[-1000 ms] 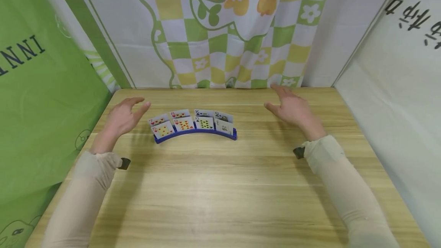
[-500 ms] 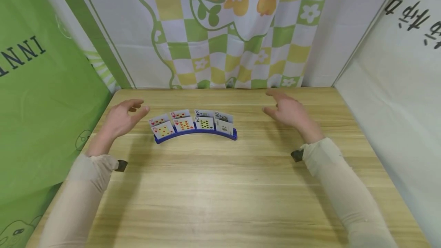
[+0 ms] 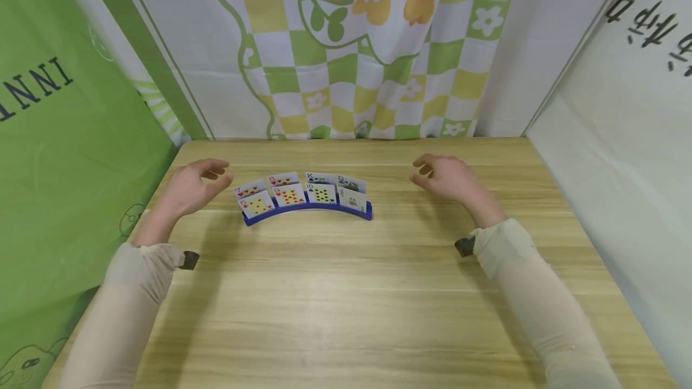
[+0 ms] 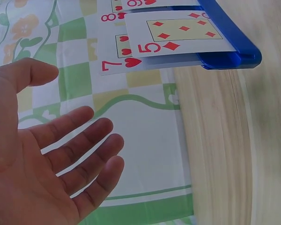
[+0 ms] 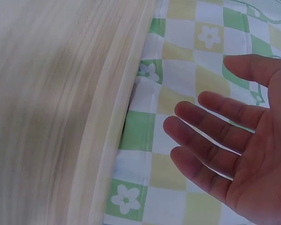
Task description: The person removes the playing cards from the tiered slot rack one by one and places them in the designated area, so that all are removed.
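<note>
A curved blue card holder [image 3: 308, 206] stands left of the table's middle, with playing cards upright in two rows. Its front row shows a five of diamonds [image 3: 256, 203], a nine of hearts [image 3: 289, 194], a ten [image 3: 321, 193] and a paler card [image 3: 352, 199]. Behind them rise a seven, an eight, a king and a queen. My left hand [image 3: 193, 186] hovers just left of the holder, apart from the cards, holding nothing, its fingers loosely bent in the left wrist view. My right hand [image 3: 448, 179], likewise bare and relaxed, hovers well to the holder's right.
A wooden table [image 3: 324, 305] spreads beneath both arms. Along its back edge hangs a checked, flowered curtain [image 3: 367, 77]. A green cloth [image 3: 65, 167] borders the left side and a white cloth [image 3: 622, 155] the right.
My right hand has drawn back a little toward me and its fingers have bent more. The left hand's fingers have curled slightly. The holder and cards stay put.
</note>
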A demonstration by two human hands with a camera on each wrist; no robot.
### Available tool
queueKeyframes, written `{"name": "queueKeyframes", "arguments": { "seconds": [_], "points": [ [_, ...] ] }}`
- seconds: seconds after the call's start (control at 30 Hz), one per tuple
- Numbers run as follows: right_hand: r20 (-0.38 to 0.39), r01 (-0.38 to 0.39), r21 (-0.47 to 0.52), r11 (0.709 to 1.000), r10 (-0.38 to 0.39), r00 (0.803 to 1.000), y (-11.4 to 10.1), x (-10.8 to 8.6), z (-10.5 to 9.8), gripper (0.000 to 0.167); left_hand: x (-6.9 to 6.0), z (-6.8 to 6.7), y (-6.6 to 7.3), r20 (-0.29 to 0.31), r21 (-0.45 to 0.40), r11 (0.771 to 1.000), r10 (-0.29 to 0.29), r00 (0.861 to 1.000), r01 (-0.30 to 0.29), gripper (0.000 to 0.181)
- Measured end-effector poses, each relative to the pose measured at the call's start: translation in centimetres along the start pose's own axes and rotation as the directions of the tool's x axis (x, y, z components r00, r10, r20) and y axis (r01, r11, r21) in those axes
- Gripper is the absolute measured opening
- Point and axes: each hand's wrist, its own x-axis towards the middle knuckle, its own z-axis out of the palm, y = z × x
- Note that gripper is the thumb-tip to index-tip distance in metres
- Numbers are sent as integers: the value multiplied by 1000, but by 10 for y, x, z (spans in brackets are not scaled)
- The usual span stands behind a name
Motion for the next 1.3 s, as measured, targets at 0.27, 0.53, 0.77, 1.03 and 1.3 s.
{"name": "queueKeyframes", "arguments": {
  "seconds": [0.27, 0.53, 0.77, 1.03, 1.3],
  "points": [
    [8, 12, -1, 1000, -12, 1000, -2, 0, 6, 44, -3, 2, -1, 23, -14, 1000, 6, 1000, -6, 51],
    [17, 32, 4, 999, -32, 999, -6, 0, 15, 43, -6, 4, -5, 28, -28, 999, 34, 999, -33, 46],
    [-8, 58, 18, 998, -58, 998, -9, -2, 22, 41, -8, 8, -15, 35, -34, 999, 39, 999, -38, 45],
    [-30, 78, 35, 996, -77, 997, -11, -4, 30, 36, -10, 9, -20, 69, -45, 999, 20, 997, -17, 45],
    [-33, 87, 46, 995, -86, 996, -15, -7, 36, 34, -13, 12, -23, 78, -54, 998, 20, 997, -16, 44]
  ]
}}
